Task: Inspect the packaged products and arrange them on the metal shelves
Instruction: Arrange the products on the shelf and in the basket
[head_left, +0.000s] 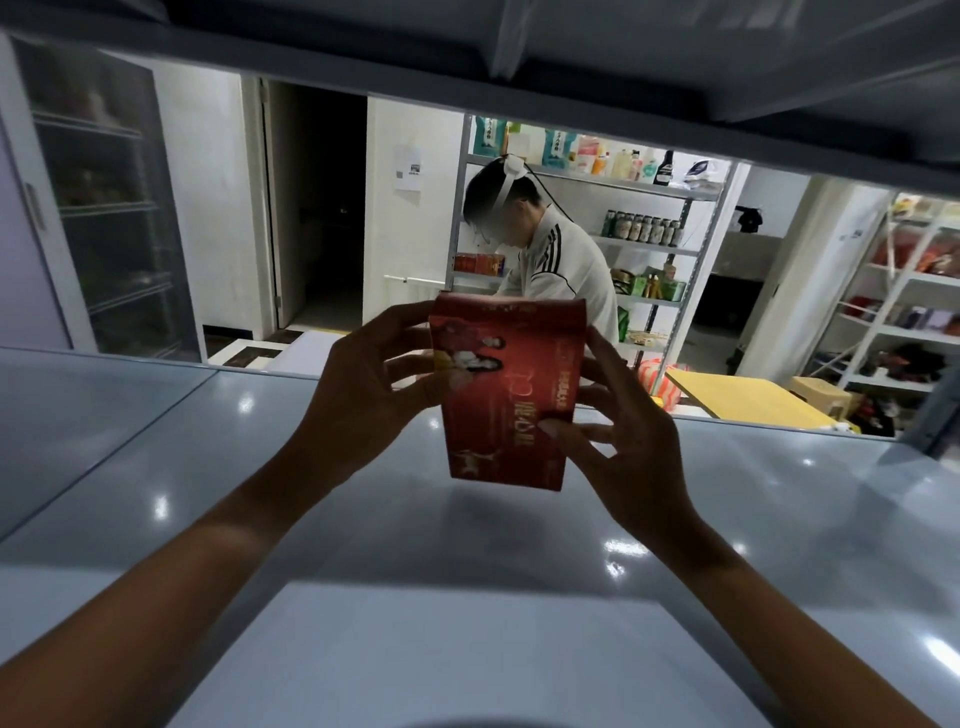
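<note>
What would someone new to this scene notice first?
First, the red printed cardboard box at centre, held upright between the left hand and right hand just above the glossy grey metal shelf. Behind it, a person in a white striped jacket bends at a stocked white shelving rack.

At your 11 o'clock, a dark doorway (317, 208) in the white wall (208, 197); at 2 o'clock, a yellow table (748, 397).

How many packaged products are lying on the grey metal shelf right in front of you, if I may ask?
0. The only nearby one, a red box, is held above the shelf by the left hand and right hand.
</note>
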